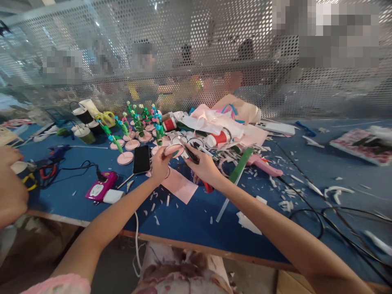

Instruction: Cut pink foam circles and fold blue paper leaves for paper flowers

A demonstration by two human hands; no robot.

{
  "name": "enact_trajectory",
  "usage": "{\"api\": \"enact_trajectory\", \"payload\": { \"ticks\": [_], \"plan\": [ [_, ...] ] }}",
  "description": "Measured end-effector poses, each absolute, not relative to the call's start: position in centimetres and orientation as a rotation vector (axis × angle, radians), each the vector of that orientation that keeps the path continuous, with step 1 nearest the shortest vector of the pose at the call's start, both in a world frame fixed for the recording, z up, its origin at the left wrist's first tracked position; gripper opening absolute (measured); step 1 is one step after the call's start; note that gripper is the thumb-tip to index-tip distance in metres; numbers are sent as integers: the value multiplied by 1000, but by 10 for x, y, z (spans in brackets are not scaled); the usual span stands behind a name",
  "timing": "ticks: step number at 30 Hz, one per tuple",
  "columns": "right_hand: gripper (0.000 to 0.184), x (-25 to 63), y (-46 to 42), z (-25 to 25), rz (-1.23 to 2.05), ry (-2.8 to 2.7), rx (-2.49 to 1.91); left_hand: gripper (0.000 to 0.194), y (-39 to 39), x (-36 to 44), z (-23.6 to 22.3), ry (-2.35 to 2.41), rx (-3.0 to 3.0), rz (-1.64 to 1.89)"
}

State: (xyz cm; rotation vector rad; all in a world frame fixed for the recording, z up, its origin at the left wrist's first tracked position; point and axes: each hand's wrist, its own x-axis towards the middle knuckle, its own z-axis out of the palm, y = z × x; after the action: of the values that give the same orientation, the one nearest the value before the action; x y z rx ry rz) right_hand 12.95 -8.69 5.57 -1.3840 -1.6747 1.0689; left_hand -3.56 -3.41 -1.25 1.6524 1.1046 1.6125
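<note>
In the middle of the head view my left hand (pixel 160 164) is closed on the edge of a round pink disc (pixel 174 150). The disc has a dark rim and a dark greenish patch on its face. My right hand (pixel 204 164) is wrapped round a dark-handled tool (pixel 192 155), its tip close to the disc's right edge. What kind of tool it is cannot be made out. Beneath the hands lies a pink sheet (pixel 180 187). Several small green and blue flower stems (pixel 159 132) stand on pink round bases (pixel 125 158) beyond my left hand.
Behind rises a perforated metal screen (pixel 183 53). A black phone (pixel 141 159) and a magenta box (pixel 101 187) lie left. Right are a pink glue gun (pixel 266 165), a green strip (pixel 241 165), white scraps and black cables (pixel 321 220). Another person's arm (pixel 10 188) reaches in at far left.
</note>
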Motion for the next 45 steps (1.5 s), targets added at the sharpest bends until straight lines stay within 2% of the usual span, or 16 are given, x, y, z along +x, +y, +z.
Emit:
{"api": "enact_trajectory", "payload": {
  "ticks": [12,17,23,33,45],
  "plan": [
    [66,133,-84,53,1042,-1698,-1352,9,-34,-38,-13,1147,1740,1572],
    [66,134,-84,54,1081,-1689,-1373,14,-35,-37,-15,1084,1725,1500],
    [64,136,-80,48,995,-1727,-1372,9,-36,-36,-13,1135,1763,1467],
    [65,132,-86,54,1132,-1675,-1364,8,-33,-40,-12,1160,1729,1550],
    [64,135,-83,57,1170,-1655,-1338,7,-36,-38,-14,1212,1836,1489]
  ]
}}
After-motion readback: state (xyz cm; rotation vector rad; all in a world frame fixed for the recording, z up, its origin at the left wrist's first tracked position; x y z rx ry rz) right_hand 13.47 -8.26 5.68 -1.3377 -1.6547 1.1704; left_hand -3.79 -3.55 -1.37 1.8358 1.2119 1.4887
